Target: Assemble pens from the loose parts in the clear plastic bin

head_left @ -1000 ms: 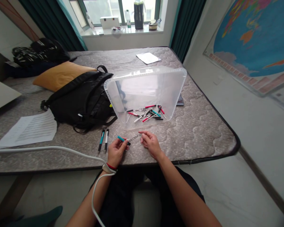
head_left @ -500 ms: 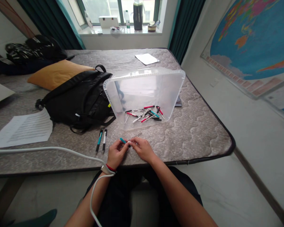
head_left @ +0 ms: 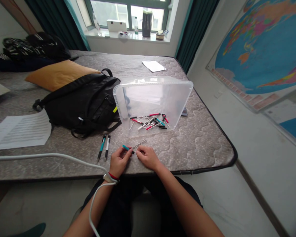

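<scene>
My left hand [head_left: 118,162] pinches a teal pen barrel [head_left: 125,147] with a dark end, just above the mattress near its front edge. Close on its right, my right hand [head_left: 148,158] has its fingers curled together; whether a small part is in them is hidden. A narrow gap separates the two hands. Left of them lie a teal and black pen [head_left: 102,147] and a white and black pen [head_left: 108,147], side by side. Beyond my hands a clear plastic box [head_left: 116,98] rests on its side, its open face toward me. Loose pen parts [head_left: 151,122] in red, black, white and teal are scattered inside it.
A black backpack [head_left: 81,105] lies left of the box, against a mustard pillow [head_left: 61,74]. Printed paper [head_left: 22,130] is at the left. A white cable [head_left: 64,156] runs to my left wrist. The mattress edge [head_left: 192,171] is right before me.
My hands have come slightly apart; the right one has drawn away from the teal barrel, which stays in my left hand. The view has shifted a little.
</scene>
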`<state>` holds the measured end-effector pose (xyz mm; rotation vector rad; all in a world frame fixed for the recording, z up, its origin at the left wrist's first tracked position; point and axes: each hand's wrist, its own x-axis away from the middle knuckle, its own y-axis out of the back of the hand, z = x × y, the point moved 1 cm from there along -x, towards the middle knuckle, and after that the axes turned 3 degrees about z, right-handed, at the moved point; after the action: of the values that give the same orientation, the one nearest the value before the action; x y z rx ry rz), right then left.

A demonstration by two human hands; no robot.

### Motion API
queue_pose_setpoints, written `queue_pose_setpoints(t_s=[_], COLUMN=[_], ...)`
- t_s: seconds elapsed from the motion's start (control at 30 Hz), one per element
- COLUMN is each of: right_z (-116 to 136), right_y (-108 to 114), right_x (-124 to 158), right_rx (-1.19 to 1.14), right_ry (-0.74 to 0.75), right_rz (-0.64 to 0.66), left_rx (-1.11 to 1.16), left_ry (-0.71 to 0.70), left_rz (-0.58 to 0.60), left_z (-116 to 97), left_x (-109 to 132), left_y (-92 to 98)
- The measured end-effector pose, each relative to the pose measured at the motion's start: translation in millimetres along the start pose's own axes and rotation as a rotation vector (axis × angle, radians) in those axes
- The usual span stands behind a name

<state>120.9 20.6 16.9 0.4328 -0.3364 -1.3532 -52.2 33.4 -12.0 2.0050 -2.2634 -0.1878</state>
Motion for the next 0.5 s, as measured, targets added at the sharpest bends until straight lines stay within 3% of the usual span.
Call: queue_pose_setpoints(t_s=[0.2,0.4,0.5], right_z=[-5,-10,-11], right_y=[2,4,1], right_x=[-2,1,0], right_rx=[-0.182,-0.641,-0.52], right_ry=[-0.045,-0.187,-0.171], right_rz=[-0.078,-0.439,-0.394], left_rx=[0.124,0.111,0.091], left_ry=[0.039,0.006,-0.006], left_rz=[-0.027,-0.044,-0.041], left_z=[-2,-9,-13], left_x=[-2,-1,0], left_y=[1.0,1.5,1.0])
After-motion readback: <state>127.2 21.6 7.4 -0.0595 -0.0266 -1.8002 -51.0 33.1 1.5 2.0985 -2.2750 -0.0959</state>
